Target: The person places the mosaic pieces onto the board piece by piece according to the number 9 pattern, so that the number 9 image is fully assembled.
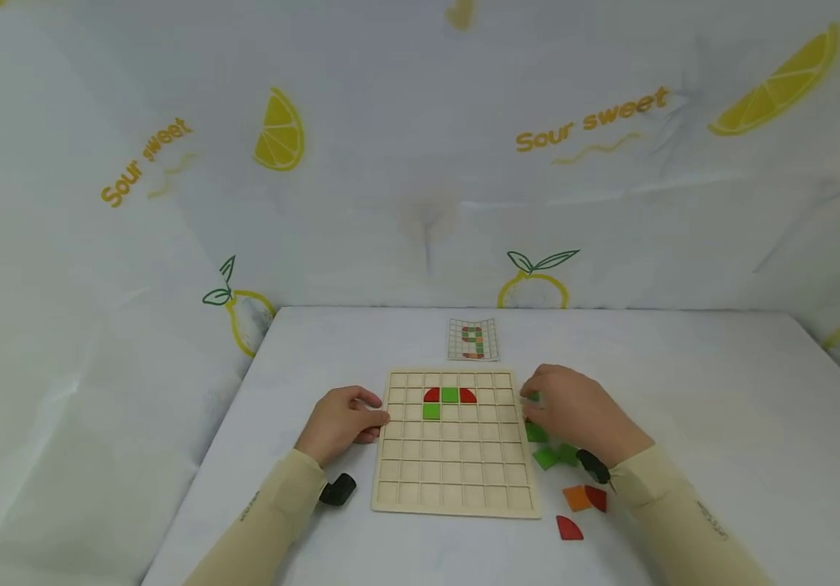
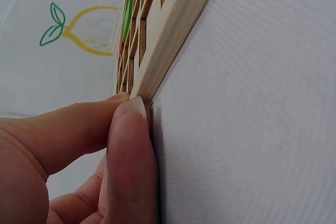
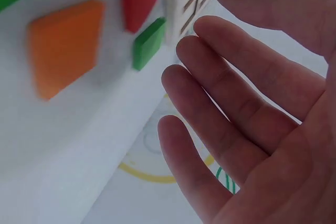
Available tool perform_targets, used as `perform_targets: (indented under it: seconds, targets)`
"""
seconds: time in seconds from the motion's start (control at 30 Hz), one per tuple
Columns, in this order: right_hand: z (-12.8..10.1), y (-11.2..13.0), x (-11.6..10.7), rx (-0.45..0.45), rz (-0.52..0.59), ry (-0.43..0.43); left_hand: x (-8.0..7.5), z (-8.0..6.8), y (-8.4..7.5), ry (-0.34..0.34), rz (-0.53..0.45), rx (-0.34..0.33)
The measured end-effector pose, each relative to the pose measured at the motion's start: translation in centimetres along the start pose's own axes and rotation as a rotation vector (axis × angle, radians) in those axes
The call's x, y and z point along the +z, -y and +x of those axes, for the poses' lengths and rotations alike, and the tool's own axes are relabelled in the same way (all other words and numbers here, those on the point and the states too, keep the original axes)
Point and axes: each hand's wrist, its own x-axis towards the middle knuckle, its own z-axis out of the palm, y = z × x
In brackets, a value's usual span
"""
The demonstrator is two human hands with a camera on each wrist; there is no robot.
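My left hand [image 1: 343,423] is at the left edge of a pale wooden grid board [image 1: 457,472], thumb and index finger pinching its side in the left wrist view. Four-sided and rounded tiles sit in its upper cells: a red quarter-round [image 1: 431,395], a green square [image 1: 450,395], another red quarter-round [image 1: 468,396] and, lower, a green square [image 1: 431,412]. Beside the right edge hovers my right hand [image 1: 570,407], fingers loosely bent and holding nothing in the right wrist view. Near it lie several green tiles [image 1: 546,457], partly hidden under the hand.
Nearer the front right lie an orange square tile [image 1: 577,497], a red quarter-round beside it [image 1: 596,497] and another red one [image 1: 570,528]. A printed pattern card [image 1: 473,339] lies behind the board on the white table [image 1: 684,382]. A lemon-print cloth [image 1: 391,163] hangs behind.
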Motion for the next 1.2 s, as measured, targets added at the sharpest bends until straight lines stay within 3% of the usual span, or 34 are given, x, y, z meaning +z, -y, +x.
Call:
perform_targets:
  seconds: [0.27, 0.6, 1.2]
  targets:
    - [-1.4, -1.7, -0.1, 0.079, 0.031, 0.011, 0.0, 0.0, 0.1, -0.008, 0.002, -0.008]
    - [-1.5, -1.7, 0.3, 0.057, 0.063, 0.045, 0.0, -0.1, 0.1, -0.011, 0.011, -0.019]
    - [-0.5, -1.6, 1.3, 0.096, 0.025, -0.012, 0.0, 0.0, 0.0, -0.002, 0.016, -0.017]
